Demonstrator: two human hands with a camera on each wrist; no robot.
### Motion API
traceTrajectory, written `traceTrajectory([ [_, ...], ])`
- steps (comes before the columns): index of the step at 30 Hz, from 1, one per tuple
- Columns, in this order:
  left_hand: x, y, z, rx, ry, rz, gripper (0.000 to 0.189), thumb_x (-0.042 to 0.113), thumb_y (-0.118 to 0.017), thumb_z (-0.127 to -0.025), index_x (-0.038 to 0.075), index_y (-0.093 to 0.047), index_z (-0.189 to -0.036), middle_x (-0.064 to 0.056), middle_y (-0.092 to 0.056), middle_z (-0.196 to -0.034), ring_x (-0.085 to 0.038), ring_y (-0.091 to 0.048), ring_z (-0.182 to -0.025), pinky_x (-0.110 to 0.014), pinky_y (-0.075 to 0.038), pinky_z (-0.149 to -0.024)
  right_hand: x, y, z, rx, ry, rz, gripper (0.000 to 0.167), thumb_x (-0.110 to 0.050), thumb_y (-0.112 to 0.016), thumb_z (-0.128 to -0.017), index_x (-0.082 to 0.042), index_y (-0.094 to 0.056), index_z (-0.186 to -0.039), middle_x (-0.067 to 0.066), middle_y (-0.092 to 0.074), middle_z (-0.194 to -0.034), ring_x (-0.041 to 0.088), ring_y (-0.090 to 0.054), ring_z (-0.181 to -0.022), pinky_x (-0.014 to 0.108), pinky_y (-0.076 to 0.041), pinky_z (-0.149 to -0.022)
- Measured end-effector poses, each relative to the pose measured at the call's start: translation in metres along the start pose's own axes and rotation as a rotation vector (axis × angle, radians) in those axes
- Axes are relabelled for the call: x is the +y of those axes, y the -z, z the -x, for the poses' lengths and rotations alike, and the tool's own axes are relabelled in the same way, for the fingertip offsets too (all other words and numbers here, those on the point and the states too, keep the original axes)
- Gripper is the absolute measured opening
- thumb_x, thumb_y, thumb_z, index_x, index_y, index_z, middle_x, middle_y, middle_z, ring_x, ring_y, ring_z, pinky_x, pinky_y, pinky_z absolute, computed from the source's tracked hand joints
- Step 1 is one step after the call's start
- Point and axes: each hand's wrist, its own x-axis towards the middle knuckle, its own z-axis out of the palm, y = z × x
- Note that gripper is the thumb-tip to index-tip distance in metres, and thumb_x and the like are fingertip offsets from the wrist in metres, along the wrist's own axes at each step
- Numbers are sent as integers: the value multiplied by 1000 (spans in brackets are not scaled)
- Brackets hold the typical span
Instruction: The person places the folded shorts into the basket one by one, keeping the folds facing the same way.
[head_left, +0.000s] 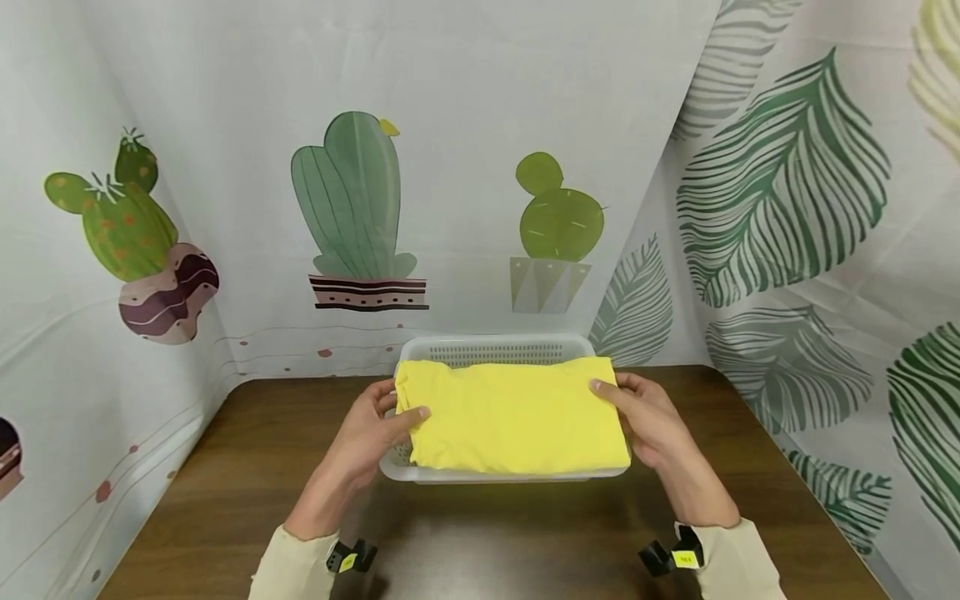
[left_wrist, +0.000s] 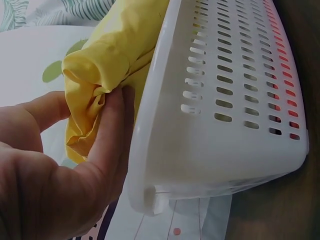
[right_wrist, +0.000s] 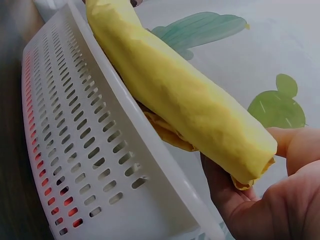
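Note:
A folded yellow cloth (head_left: 510, 417), perhaps a garment, spans the top of a white plastic basket (head_left: 502, 477) in the head view. My left hand (head_left: 375, 427) grips its left end, thumb on top and fingers beneath. At the opposite end my right hand (head_left: 651, 417) holds it the same way. In the left wrist view the left hand (left_wrist: 75, 165) pinches the bunched cloth end (left_wrist: 95, 90) beside the basket rim. The right wrist view shows the right hand (right_wrist: 270, 195) around the rolled-looking end of the cloth (right_wrist: 200, 105). Most of the basket's inside is hidden under the cloth.
The basket stands on a dark brown wooden table (head_left: 495, 542), near its back edge. Something red shows through the lower slots of the basket wall (right_wrist: 70, 205). Behind hangs a white curtain (head_left: 465, 167) printed with cacti and leaves.

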Motion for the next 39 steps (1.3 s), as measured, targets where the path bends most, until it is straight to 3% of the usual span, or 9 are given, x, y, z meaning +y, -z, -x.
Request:
traceTrajectory([
  [11,-4,2,-7,55,2,-18,75,12,-80,-95,2,-36,-155,-19,-57,-142,-26,-70,-108,-40,-63,-88,2,-6,-9,27,-37,21,77,-32,-75,-101,8,-37,-154,8,-69,-114,17,-74,-93,37,-64,-80],
  [24,-7,2,-12,84,-9,-56,75,15,-81,-96,2,-36,-155,-20,-56,-141,-27,-70,-107,-39,-63,-88,4,-10,-14,48,-6,57,70,-25,-73,-103,9,-37,-152,11,-63,-119,15,-69,-95,30,-62,-79],
  [39,-9,-2,-8,120,-23,-163,74,14,-81,-95,4,-37,-154,-21,-58,-134,-22,-72,-93,-34,-60,-82,11,-18,-12,93,81,270,55,-16,-67,-105,9,-43,-148,23,-53,-130,23,-64,-96,30,-60,-76],
])
